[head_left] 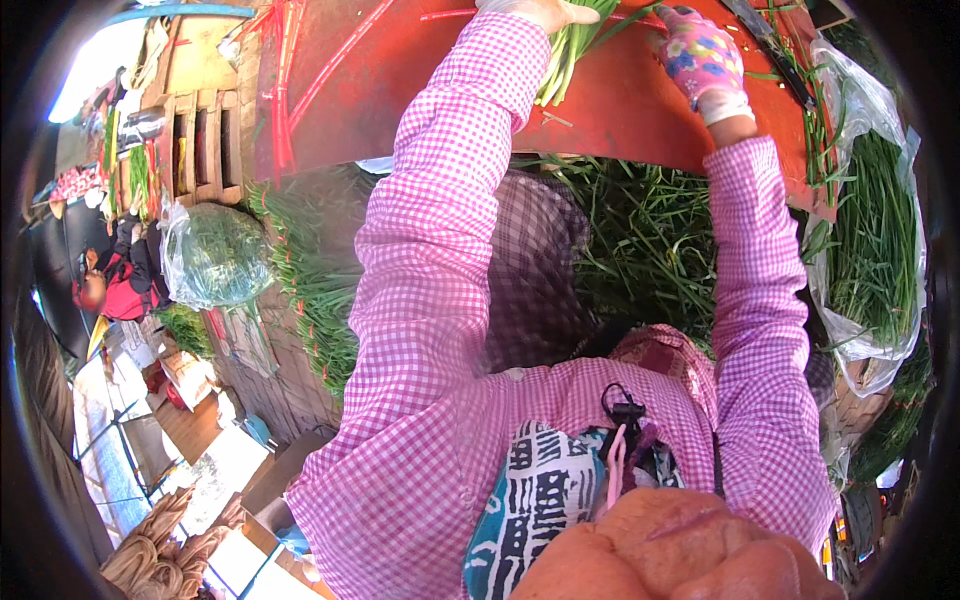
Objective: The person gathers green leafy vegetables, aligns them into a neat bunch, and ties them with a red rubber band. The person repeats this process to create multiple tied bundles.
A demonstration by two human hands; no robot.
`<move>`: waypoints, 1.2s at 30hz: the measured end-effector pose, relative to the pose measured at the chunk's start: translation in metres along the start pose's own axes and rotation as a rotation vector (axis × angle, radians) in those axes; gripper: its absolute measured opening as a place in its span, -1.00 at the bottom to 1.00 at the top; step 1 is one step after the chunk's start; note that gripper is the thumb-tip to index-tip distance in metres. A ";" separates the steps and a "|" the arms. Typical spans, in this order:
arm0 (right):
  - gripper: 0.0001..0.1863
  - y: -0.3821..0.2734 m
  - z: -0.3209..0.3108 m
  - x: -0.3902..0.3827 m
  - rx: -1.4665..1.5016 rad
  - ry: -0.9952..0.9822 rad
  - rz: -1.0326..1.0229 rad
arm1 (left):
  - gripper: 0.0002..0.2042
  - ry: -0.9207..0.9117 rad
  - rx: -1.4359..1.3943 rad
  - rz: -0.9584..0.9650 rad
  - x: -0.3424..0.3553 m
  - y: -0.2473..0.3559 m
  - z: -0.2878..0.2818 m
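At the top edge, my left hand [540, 12], pale and partly cut off by the frame, is closed on a bunch of green chives [565, 62]. The pale stalk ends point towards me over a red work board [620, 125]. To the right of the bunch is my right hand [703, 58] in a pink flowered glove. Its fingers are bent together at the end of a thin red strip [632, 20] that runs beside the bunch. More red strips [340, 62] lie at the board's left. A long dark knife-like tool [775, 52] rests at its right.
Loose green leaves [650, 230] lie below the board by my lap. At right, a clear plastic bag [875, 240] holds long chives. Tied bunches [325, 290] are stacked at left, near a bagged green bundle [225, 255] and a wooden pallet [205, 145]. A person in red and black [130, 280] is farther left.
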State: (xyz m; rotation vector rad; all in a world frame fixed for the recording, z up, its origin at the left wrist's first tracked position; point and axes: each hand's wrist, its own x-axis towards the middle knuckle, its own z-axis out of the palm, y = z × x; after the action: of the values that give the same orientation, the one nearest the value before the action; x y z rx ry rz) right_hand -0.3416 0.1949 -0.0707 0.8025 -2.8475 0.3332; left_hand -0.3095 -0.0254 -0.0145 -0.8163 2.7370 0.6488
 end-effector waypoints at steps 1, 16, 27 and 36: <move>-0.78 0.003 0.006 0.003 -0.147 0.083 -0.091 | 0.45 -0.009 -0.020 -0.007 -0.001 0.001 -0.001; -0.81 0.001 -0.022 0.060 -0.014 -0.188 -0.277 | 0.41 -0.026 0.062 -0.026 -0.007 0.005 -0.005; -0.60 -0.049 -0.026 0.122 0.282 -0.097 -0.298 | 0.33 0.016 0.093 -0.023 -0.016 0.007 -0.009; -0.80 -0.050 -0.041 0.117 -0.058 -0.055 -0.662 | 0.35 0.030 0.120 -0.021 -0.015 0.009 -0.007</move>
State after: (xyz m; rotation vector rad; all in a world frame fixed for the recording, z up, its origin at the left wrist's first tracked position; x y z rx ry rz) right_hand -0.4096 0.1064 0.0022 1.6723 -2.4259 0.1314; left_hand -0.3029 -0.0146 -0.0007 -0.8318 2.7594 0.4671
